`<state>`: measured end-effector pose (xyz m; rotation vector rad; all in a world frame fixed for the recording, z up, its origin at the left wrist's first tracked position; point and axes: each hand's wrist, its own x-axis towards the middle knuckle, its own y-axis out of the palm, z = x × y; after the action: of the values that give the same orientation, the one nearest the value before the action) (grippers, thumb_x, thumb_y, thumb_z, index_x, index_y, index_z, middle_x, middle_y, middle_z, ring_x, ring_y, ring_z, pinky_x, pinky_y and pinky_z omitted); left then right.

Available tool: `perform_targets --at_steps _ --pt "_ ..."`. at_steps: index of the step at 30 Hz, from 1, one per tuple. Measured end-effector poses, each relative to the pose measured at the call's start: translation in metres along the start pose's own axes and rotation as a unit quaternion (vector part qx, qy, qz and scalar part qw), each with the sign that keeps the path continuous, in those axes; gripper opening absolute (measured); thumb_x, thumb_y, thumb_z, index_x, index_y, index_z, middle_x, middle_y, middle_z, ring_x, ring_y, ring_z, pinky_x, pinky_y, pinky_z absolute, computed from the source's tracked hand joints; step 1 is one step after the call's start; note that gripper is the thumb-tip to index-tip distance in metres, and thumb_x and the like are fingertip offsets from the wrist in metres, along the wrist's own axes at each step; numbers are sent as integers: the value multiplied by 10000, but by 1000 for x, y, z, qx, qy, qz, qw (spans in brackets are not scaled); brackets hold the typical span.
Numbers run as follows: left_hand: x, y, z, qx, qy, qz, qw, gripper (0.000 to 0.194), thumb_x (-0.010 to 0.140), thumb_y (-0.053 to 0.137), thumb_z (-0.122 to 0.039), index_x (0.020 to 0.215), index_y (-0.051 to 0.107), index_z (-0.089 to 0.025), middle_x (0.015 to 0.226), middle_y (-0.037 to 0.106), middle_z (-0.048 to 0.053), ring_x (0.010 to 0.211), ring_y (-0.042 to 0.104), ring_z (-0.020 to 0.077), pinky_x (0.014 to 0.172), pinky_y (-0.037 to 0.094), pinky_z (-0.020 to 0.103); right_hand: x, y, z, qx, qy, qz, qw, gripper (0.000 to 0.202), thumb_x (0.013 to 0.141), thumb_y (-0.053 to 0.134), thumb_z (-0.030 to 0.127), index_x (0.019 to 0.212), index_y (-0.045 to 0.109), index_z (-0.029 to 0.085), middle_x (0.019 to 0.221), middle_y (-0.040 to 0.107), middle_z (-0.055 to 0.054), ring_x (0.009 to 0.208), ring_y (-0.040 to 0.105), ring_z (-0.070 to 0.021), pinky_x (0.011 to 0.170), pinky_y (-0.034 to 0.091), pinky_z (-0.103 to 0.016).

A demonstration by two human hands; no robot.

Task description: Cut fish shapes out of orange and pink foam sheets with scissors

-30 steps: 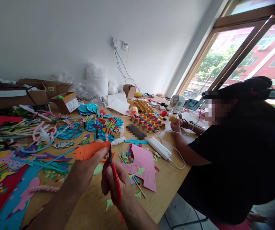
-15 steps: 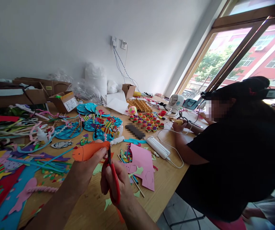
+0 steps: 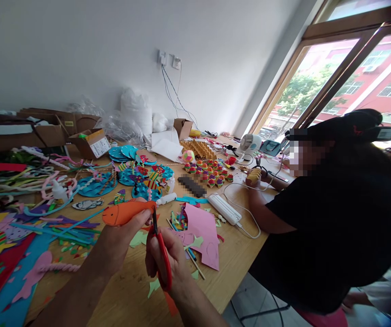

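The left hand (image 3: 127, 236) is gripping an orange paper fish (image 3: 123, 212) near its tail, thumb on the near face, and is holding it above the counter (image 3: 231, 270) with the drawn eye and mouth pointing left. The right hand (image 3: 168, 256) is closing round the red handles of the scissors (image 3: 164, 263), whose dark blades are pointing up and meeting the fish's tail end. From where I'm standing, I can't tell whether the blades are biting into the paper or only resting on its edge.

Little is changing here: over the last second both hands have been keeping nearly the same pose, with only a slight shift between fish and blades. That, I'd judge, is making this slow, fine work at the tail rather than a long cut.

Just beyond the hands, a white glue bottle (image 3: 166, 199) is lying on its side, and a pink sheet (image 3: 204, 227) is spreading to the right with green scraps (image 3: 197, 241) over it. Off to the left, a pink paper fish (image 3: 37, 272) is lying flat beside a twisted pink strand (image 3: 61, 268).

Farther right, past the power strip (image 3: 224, 209), a person in black (image 3: 335, 204) is holding a yellowish ridged piece (image 3: 254, 175); that has been turning, and its ridges are now showing more clearly.
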<state>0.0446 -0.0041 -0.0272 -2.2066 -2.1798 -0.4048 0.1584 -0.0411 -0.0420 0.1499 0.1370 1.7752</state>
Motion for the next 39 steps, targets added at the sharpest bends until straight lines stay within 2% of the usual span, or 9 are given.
perform_targets --at_steps 4,10,16,25,32,39 --pt "1 -3 3 12 13 11 1000 139 787 621 -310 704 647 -202 723 641 -29 745 565 180 740 461 282 0 -2 0 -11 -11 3 1000 631 641 545 822 582 430 204 387 429 62 336 341 -54 342 287 -168" --pt "2 -4 3 16 7 -3 1000 130 756 652 -302 669 649 -204 709 644 -42 742 569 172 745 461 261 -1 -5 2 -28 -19 6 999 605 673 557 788 567 426 207 383 433 57 347 357 -63 350 301 -170" --pt "0 -5 0 -15 -12 -2 1000 130 724 671 -302 630 645 -215 644 621 -60 673 545 149 658 460 222 -2 -8 -3 -37 -11 12 999 573 722 550 743 575 430 202 389 442 57 343 352 -56 354 290 -164" --pt "2 -8 -3 14 -1 32 999 184 736 643 -289 574 611 -208 620 596 -41 660 534 151 641 444 230 -4 -12 -7 -57 -9 18 998 430 825 567 521 575 435 197 402 453 60 347 365 -53 367 296 -155" --pt "3 -9 -12 61 -10 28 998 178 701 628 -301 560 566 -210 575 548 -37 608 500 162 606 426 268 -5 -14 -7 -79 -7 25 997 404 824 572 489 582 437 196 407 452 64 355 382 -58 375 323 -154" --pt "2 -10 -15 55 -15 34 998 141 686 634 -298 586 576 -216 597 556 -30 611 506 165 598 437 274 -5 -16 -8 -98 -4 24 995 393 817 598 474 591 423 204 416 445 73 344 386 -55 358 296 -154"
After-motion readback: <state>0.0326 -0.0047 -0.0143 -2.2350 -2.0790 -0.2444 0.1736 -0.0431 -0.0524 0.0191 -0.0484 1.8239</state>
